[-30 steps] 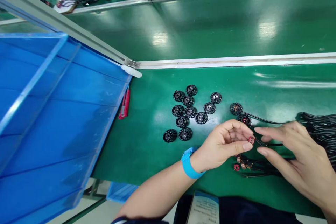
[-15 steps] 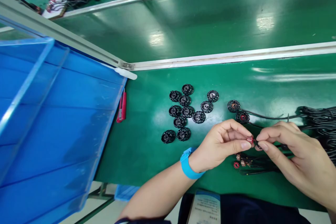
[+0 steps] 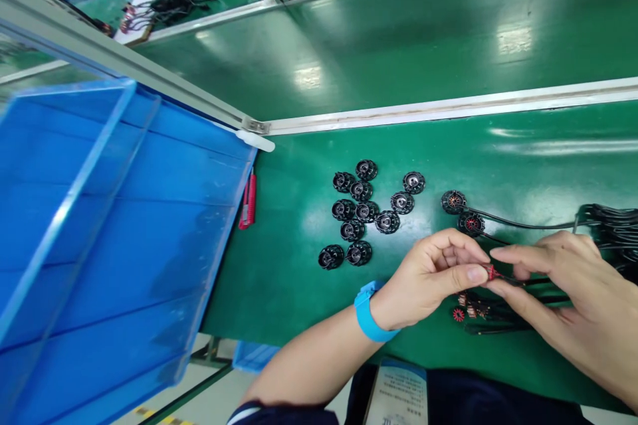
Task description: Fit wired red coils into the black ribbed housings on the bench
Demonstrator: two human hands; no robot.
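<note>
My left hand (image 3: 438, 272) is closed in a pinch on a small red-and-dark wound motor core (image 3: 491, 271), with a black cable running from it to the right. My right hand (image 3: 568, 285) is close beside the core, its index finger and thumb apart around the cable. A thin metal tool (image 3: 576, 220) sticks up behind the right knuckles and seems tucked in the curled fingers; its other end is hidden. Below the hands lie more wound cores (image 3: 471, 309) on black leads, one with red arms (image 3: 458, 315).
Several black round slotted housings (image 3: 366, 211) lie on the green table (image 3: 279, 239). Two housings (image 3: 454, 201) hold cores with cables leading to a black cable bundle (image 3: 611, 222) at right. A large blue bin (image 3: 164, 212) stands left, beside a red utility knife (image 3: 249, 199).
My right thumb and index finger have parted from their pinch by the core, and the right hand has moved slightly right. My left hand keeps its pinch. The whole view has shifted a little.
</note>
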